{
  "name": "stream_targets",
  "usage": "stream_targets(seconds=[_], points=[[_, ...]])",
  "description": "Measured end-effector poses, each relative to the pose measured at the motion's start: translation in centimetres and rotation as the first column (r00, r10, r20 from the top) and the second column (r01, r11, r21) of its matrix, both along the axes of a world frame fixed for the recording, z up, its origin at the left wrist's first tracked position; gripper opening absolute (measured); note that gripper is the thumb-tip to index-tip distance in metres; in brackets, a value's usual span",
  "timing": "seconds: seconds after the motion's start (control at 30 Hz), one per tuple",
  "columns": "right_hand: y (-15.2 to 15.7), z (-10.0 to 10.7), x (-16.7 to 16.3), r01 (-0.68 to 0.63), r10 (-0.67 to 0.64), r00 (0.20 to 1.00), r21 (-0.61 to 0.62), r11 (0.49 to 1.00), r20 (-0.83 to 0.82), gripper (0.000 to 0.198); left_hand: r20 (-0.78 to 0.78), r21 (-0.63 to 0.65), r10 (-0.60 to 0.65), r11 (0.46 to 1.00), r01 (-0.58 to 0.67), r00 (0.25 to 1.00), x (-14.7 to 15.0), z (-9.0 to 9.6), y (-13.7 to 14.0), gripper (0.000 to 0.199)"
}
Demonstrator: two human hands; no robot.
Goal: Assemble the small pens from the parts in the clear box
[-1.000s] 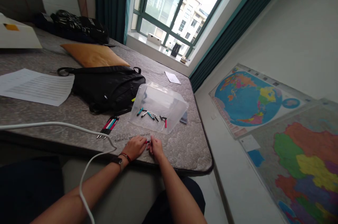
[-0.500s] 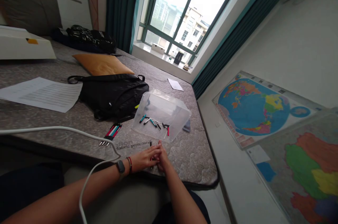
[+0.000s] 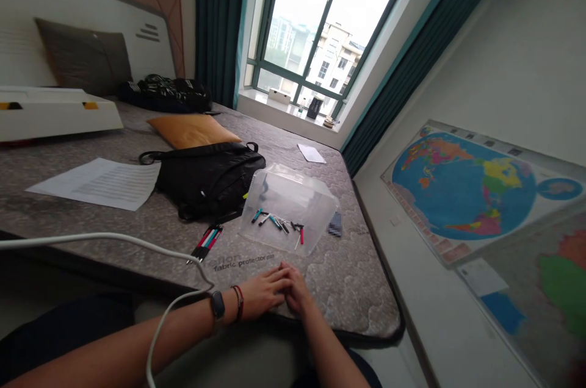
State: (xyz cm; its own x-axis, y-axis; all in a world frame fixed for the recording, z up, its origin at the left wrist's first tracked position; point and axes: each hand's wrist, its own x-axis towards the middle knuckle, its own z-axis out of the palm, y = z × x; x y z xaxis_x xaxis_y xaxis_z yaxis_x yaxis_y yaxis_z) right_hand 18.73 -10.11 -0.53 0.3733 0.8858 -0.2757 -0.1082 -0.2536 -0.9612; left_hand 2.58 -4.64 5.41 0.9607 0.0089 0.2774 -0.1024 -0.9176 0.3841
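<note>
My left hand [image 3: 263, 294], with a dark watch and red bracelets at the wrist, meets my right hand [image 3: 298, 290] at the mattress's near edge. Their fingers touch and overlap, and both look closed. Whatever may be between them is hidden. Just beyond is a clear plastic box [image 3: 295, 190], holding several loose pens or pen parts [image 3: 276, 222] in teal, black, white and red. Left of the hands lies a row of pens [image 3: 206, 243] in red, teal and black, side by side on the mattress [image 3: 361, 290].
A white cable [image 3: 114, 237] crosses the left front. A black backpack [image 3: 210, 180], printed paper [image 3: 105, 183], a brown envelope [image 3: 195, 130] and a white case [image 3: 55, 113] lie farther back. A small pixelated item [image 3: 335, 224] sits right of the box.
The view has shifted, so the scene sits lower and farther right. A thin dark piece that showed by my fingers is no longer visible. My hands remain together.
</note>
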Motion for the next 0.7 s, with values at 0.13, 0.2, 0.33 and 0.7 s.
stream_targets(seconds=[0.13, 0.2, 0.33, 0.7], points=[[-0.2, -1.2, -0.3, 0.087, -0.076, 0.982, 0.057, 0.995, -0.173, 0.047, -0.249, 0.047, 0.224, 0.975, -0.219, 0.942, -1.9, -0.3, 1.3, 0.097], [-0.1, -1.9, -0.4, 0.124, -0.11, 0.976, 0.064, 0.99, -0.187, 0.054, -0.355, -0.015, 0.294, 0.947, -0.32, 0.887, -2.7, -0.6, 1.7, 0.101], [0.2, -2.9, -1.0, 0.143, -0.132, 0.985, 0.096, 0.985, -0.113, 0.064, -0.239, -0.189, 0.502, 0.816, -0.547, 0.831, -2.7, -1.4, 1.0, 0.078], [-0.3, -4.0, -2.0, -0.016, 0.002, 0.996, 0.163, 0.986, 0.088, 0.056, -0.296, -0.112, 0.704, 0.645, -0.756, 0.645, -1.4, -3.4, 0.8, 0.017]])
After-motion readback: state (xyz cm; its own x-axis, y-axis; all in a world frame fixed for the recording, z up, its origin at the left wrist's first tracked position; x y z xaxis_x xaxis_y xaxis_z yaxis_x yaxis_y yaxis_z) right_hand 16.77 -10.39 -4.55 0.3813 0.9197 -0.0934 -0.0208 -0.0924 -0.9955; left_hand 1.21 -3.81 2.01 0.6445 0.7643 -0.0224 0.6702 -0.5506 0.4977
